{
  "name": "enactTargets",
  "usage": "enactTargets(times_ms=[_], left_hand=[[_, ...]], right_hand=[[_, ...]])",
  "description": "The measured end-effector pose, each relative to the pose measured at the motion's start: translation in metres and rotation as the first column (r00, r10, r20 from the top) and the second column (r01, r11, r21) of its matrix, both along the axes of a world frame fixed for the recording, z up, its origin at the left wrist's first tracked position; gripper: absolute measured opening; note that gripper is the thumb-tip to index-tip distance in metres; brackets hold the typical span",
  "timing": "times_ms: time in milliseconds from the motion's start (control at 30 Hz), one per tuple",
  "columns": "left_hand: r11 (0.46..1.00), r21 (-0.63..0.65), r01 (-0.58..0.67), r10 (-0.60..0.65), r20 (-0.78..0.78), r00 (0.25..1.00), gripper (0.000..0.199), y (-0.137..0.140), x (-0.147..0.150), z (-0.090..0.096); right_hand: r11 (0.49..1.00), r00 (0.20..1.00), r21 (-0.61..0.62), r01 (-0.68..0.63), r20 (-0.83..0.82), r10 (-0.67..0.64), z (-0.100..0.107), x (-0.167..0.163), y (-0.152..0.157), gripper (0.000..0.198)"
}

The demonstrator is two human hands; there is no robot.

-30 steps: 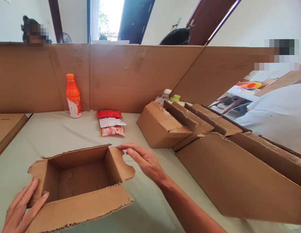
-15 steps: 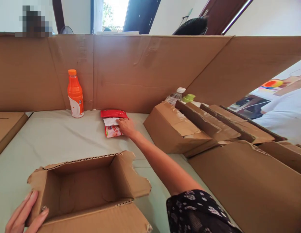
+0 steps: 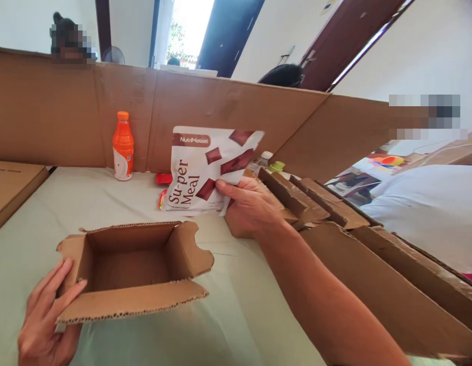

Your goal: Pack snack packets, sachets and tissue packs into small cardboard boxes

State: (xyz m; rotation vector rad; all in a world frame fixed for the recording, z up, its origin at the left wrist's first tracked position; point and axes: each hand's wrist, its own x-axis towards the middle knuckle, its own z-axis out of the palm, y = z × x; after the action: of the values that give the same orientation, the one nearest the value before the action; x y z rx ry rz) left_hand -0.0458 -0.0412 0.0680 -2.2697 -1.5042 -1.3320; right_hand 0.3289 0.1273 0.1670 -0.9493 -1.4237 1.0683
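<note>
My right hand [image 3: 254, 206] is closed on the lower right edge of a white food pouch [image 3: 197, 175] printed "NutriMotion Su-per Meal", thumb on its front. The pouch is held upright above the table, facing me. Behind it, mostly hidden, are red packets [image 3: 164, 179] lying on the table. My left hand [image 3: 49, 315] grips the left end of an open cardboard box [image 3: 136, 300], fingers at its torn flap and thumb over the near corner. The inside of the box shows bare cardboard.
An orange bottle [image 3: 123, 147] stands by the cardboard wall [image 3: 205, 101] at the back. Cardboard boxes [image 3: 335, 254] fill the right side, with a clear bottle [image 3: 264, 158] behind. Another carton [image 3: 14, 188] is at left. People are beyond the wall and at right.
My right hand has lifted the white pouch off the red packets and brought it up and toward me. My left hand stays on the box; the view has shifted.
</note>
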Motion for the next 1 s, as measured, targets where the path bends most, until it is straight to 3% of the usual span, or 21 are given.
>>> enactTargets(times_ms=[67, 167, 300, 433, 533, 667, 767, 833, 900, 967, 1000], left_hand=[[1.000, 0.002, -0.006, 0.006, -0.016, 1.000, 0.046, -0.001, 0.002, 0.004], [1.000, -0.003, 0.005, -0.005, -0.052, 0.999, 0.044, -0.004, 0.004, 0.008], [1.000, -0.022, -0.002, 0.000, -0.095, 0.995, 0.041, -0.009, 0.004, 0.014], [1.000, -0.012, 0.001, -0.003, -0.149, 0.989, 0.047, -0.014, 0.004, 0.033], [0.996, -0.036, 0.083, -0.089, -0.269, 0.959, 0.054, -0.013, 0.005, 0.057], [0.954, -0.170, 0.246, -0.296, -0.416, 0.860, 0.046, -0.002, 0.011, 0.080], [0.915, -0.280, 0.289, -0.392, -0.453, 0.801, 0.045, 0.011, 0.018, 0.087], [0.890, -0.364, 0.276, -0.437, -0.499, 0.749, 0.042, 0.019, 0.023, 0.090], [0.857, -0.453, 0.246, -0.477, -0.515, 0.712, 0.040, 0.024, 0.025, 0.093], [0.824, -0.518, 0.230, -0.509, -0.497, 0.703, 0.042, 0.026, 0.026, 0.094], [0.813, -0.535, 0.231, -0.520, -0.488, 0.701, 0.043, 0.026, 0.025, 0.094]], right_hand=[[0.997, 0.997, 0.035, -0.070, 0.040, 0.069, 0.017, -0.015, -0.029, 0.034], [0.957, 0.905, 0.091, -0.275, 0.360, 0.226, 0.035, -0.037, -0.057, 0.023], [0.841, 0.497, -0.061, -0.538, 0.783, 0.374, 0.033, -0.076, -0.070, 0.030], [0.762, 0.051, -0.288, -0.581, 0.921, 0.387, 0.012, -0.117, -0.072, 0.028], [0.706, -0.092, -0.402, -0.583, 0.896, 0.435, 0.003, -0.130, -0.069, 0.026], [0.621, -0.119, -0.489, -0.612, 0.834, 0.539, 0.001, -0.125, -0.063, 0.032], [0.577, -0.061, -0.516, -0.633, 0.776, 0.628, 0.001, -0.118, -0.064, 0.043], [0.584, 0.040, -0.464, -0.666, 0.760, 0.649, 0.004, -0.110, -0.068, 0.045], [0.622, 0.197, -0.338, -0.706, 0.751, 0.631, 0.012, -0.096, -0.073, 0.040], [0.706, 0.411, -0.164, -0.689, 0.713, 0.567, 0.021, -0.075, -0.071, 0.035], [0.774, 0.528, -0.074, -0.629, 0.690, 0.495, 0.023, -0.062, -0.065, 0.034]])
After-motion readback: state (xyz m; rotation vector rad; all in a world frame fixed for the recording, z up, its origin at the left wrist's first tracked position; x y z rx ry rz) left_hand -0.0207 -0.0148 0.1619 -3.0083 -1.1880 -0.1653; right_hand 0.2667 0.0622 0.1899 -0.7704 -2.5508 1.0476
